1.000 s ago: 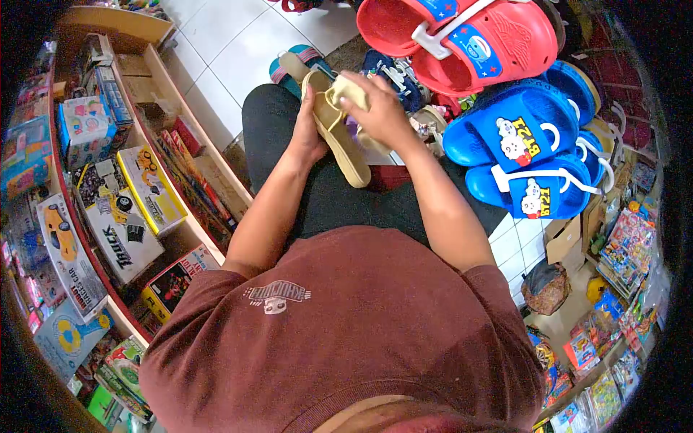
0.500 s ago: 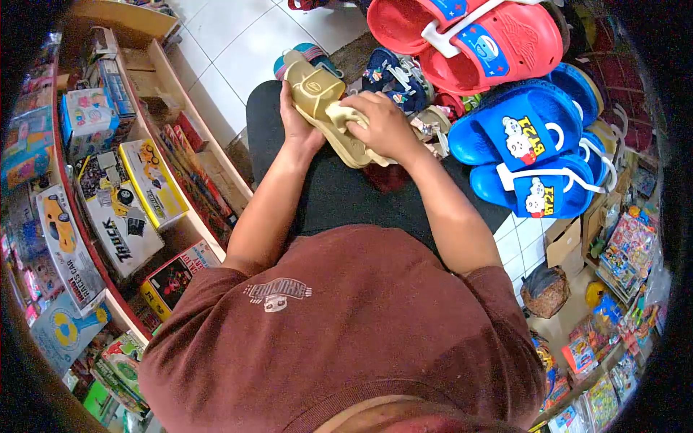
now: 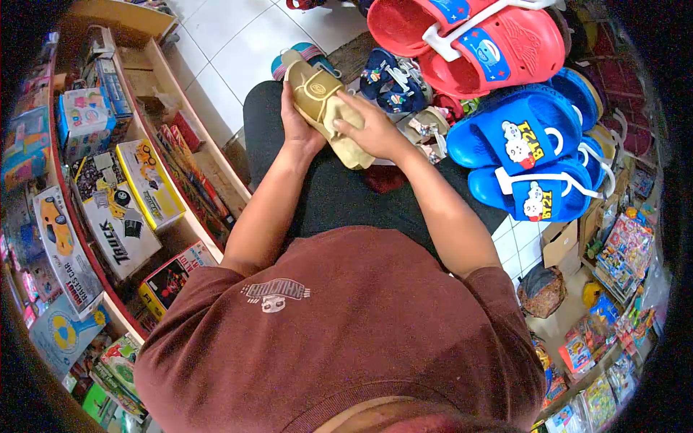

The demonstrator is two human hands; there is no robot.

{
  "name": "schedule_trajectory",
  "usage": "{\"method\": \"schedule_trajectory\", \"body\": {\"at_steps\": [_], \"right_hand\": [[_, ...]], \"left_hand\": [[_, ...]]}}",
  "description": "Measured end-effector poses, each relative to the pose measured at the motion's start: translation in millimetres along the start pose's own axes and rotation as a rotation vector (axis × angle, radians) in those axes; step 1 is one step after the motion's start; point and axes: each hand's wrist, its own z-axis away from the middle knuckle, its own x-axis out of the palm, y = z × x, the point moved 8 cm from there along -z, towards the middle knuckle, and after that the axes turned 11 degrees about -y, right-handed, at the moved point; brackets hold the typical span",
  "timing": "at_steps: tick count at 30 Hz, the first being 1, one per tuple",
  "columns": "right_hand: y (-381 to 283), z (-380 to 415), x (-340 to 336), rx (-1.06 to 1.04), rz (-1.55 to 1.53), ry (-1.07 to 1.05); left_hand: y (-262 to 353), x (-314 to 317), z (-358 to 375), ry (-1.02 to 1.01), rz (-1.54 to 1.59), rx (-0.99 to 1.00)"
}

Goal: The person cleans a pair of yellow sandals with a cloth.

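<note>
A tan slipper (image 3: 317,90) with a darker olive strap lies across both hands above my lap. My left hand (image 3: 302,130) grips its left edge, the thumb along the side. My right hand (image 3: 372,128) holds a pale yellow cloth (image 3: 343,119) pressed against the slipper's near half. That cloth covers much of the sole there, and the fingertips are partly hidden in its folds. Beyond the hands lie dark blue sandals (image 3: 390,79) and a teal and pink striped slipper (image 3: 314,56).
Red clogs (image 3: 505,54) and blue slippers (image 3: 509,133) on white hangers are heaped at the right. Boxed toys (image 3: 115,213) fill a wooden shelf (image 3: 206,155) on the left. Packaged goods (image 3: 624,249) and an open carton (image 3: 559,244) are at the lower right.
My right hand and the cloth have moved slightly left and down along the slipper. The cloth now covers more of the slipper's near end.
</note>
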Motion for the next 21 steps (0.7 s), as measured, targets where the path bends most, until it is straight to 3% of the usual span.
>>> {"method": "schedule_trajectory", "body": {"at_steps": [5,7,8,11,12,16,19,21], "right_hand": [[-18.9,-6.0,-12.2,0.108,0.104,0.166],[-15.3,-4.6,-11.3,0.180,0.127,0.234],[-7.9,-0.9,-9.6,0.278,0.055,0.226],[7.2,5.0,-1.4,0.278,-0.344,0.343],[10.6,1.4,8.0,0.229,-0.592,0.297],[-15.7,-2.8,2.1,-0.038,-0.002,0.088],[-22.2,-2.8,5.4,0.053,0.022,-0.027],[-22.5,-2.6,6.9,0.040,0.086,0.118]], "left_hand": [[1.2,1.0,0.3,-0.033,0.070,-0.002],[-1.2,6.4,2.5,-0.002,-0.037,-0.043],[-3.5,7.5,4.1,0.014,-0.085,-0.053],[-6.7,19.3,8.7,0.003,-0.192,-0.059],[-7.8,18.0,7.7,0.002,-0.194,-0.049],[-6.7,10.4,6.1,-0.019,-0.135,-0.038],[-2.5,13.7,2.5,-0.053,-0.075,-0.011],[-0.2,12.4,2.2,-0.053,-0.044,-0.003]]}}
